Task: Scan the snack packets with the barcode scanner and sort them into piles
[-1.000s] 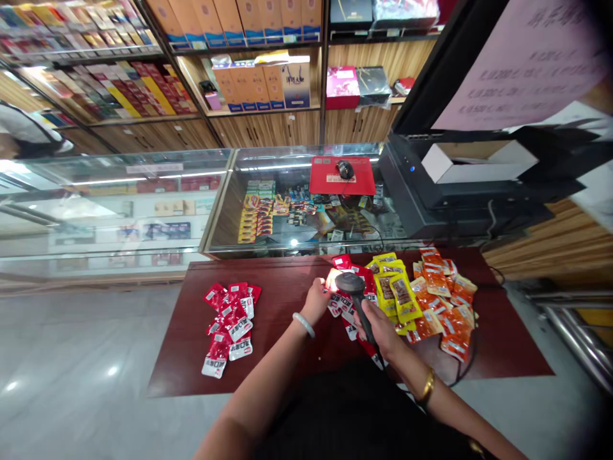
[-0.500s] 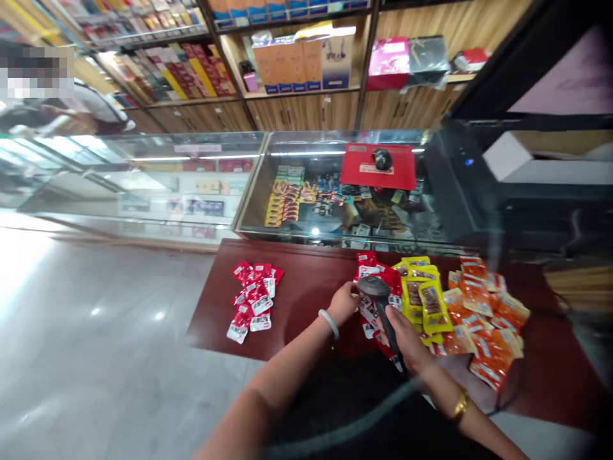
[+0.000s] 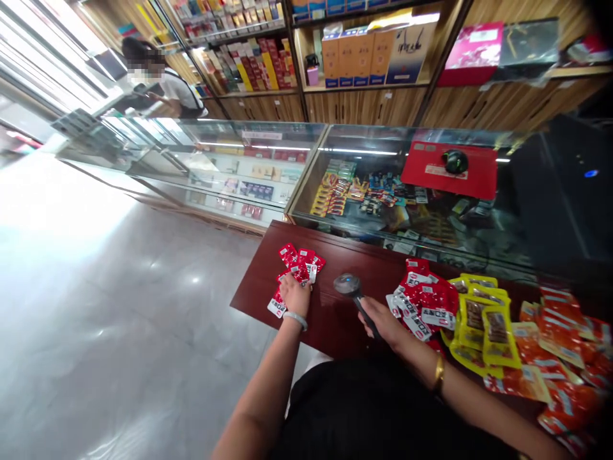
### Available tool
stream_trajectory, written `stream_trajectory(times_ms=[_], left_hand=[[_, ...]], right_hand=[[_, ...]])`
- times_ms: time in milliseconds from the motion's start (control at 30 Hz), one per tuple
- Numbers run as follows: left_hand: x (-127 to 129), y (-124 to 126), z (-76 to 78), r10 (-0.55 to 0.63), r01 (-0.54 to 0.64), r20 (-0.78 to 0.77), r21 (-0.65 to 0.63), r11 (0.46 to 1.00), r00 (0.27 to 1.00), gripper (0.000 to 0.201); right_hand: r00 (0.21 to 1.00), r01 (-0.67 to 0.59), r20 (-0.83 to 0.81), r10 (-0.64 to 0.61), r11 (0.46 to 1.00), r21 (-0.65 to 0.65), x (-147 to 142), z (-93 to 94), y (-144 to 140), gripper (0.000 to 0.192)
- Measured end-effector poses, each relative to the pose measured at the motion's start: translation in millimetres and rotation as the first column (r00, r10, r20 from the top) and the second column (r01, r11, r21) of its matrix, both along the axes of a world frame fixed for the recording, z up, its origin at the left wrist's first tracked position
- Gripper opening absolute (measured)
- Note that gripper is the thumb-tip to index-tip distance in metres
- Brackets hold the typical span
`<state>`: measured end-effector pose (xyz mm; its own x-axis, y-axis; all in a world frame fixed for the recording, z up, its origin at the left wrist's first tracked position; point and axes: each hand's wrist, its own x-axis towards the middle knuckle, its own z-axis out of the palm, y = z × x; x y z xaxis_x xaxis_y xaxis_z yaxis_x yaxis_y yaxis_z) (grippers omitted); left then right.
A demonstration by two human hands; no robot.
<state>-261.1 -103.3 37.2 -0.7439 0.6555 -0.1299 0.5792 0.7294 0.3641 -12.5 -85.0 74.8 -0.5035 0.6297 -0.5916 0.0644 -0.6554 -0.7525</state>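
Observation:
My left hand (image 3: 295, 294) rests on the small pile of red snack packets (image 3: 299, 267) at the left end of the dark red table (image 3: 335, 313); whether its fingers grip a packet I cannot tell. My right hand (image 3: 382, 321) is closed around the handle of a grey barcode scanner (image 3: 348, 285), whose head points up over the table between the two red piles. To the right lie a larger heap of red packets (image 3: 426, 303), then yellow packets (image 3: 481, 319) and orange packets (image 3: 560, 345).
A glass display counter (image 3: 364, 185) runs behind the table, with a red mouse pad (image 3: 426, 172) and a black mouse (image 3: 454, 161) on it. Shelves of boxed goods (image 3: 368, 51) line the back wall. Another person (image 3: 167, 89) stands at the far left. Shiny floor lies to my left.
My left hand has moved from the red heap near the scanner over to the small left pile. The view has swung left, and the scanner now stands clear of the packets.

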Motion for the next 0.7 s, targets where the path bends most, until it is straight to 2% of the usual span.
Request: stream_trajectory(times_ms=[100, 233, 400, 467, 567, 600, 700], left_hand=[[-13.3, -7.5, -1.7, 0.026, -0.027, -0.011, -0.072, 0.997, 1.0, 0.072], [-16.3, -12.3, -9.8, -0.025, 0.027, 0.026, -0.104, 0.994, 0.999, 0.081], [-17.6, -13.5, -8.1, -0.061, 0.062, 0.005, -0.027, 0.998, 0.998, 0.076], [-18.8, -12.8, -6.5, -0.077, 0.077, 0.027, -0.008, 0.997, 0.997, 0.062], [-15.1, -11.6, -9.5, -0.102, 0.108, 0.242, -0.01, 0.994, 0.965, 0.024], [-11.0, -11.2, -12.2, -0.107, 0.111, 0.337, 0.008, 0.994, 0.936, 0.02], [10.8, -9.0, -22.6, -0.153, 0.111, 0.531, 0.111, 0.988, 0.834, 0.025]], right_hand=[[0.998, -0.067, 0.001, 0.067, 0.998, 0.016, -23.8, 3.5, 1.1, 0.051], [0.991, -0.134, 0.018, 0.133, 0.989, 0.059, -35.8, 9.4, -1.7, 0.051], [0.99, -0.139, 0.033, 0.136, 0.986, 0.091, -33.2, 11.6, -6.6, 0.05], [0.991, -0.129, 0.036, 0.126, 0.989, 0.079, -30.0, 11.6, -8.0, 0.051], [0.995, -0.095, 0.026, 0.094, 0.994, 0.047, -21.9, 12.1, -8.6, 0.053], [0.997, -0.075, 0.021, 0.074, 0.996, 0.046, -17.9, 12.2, -8.4, 0.053], [1.0, 0.005, 0.014, -0.006, 0.998, 0.058, -2.9, 12.1, -7.1, 0.05]])
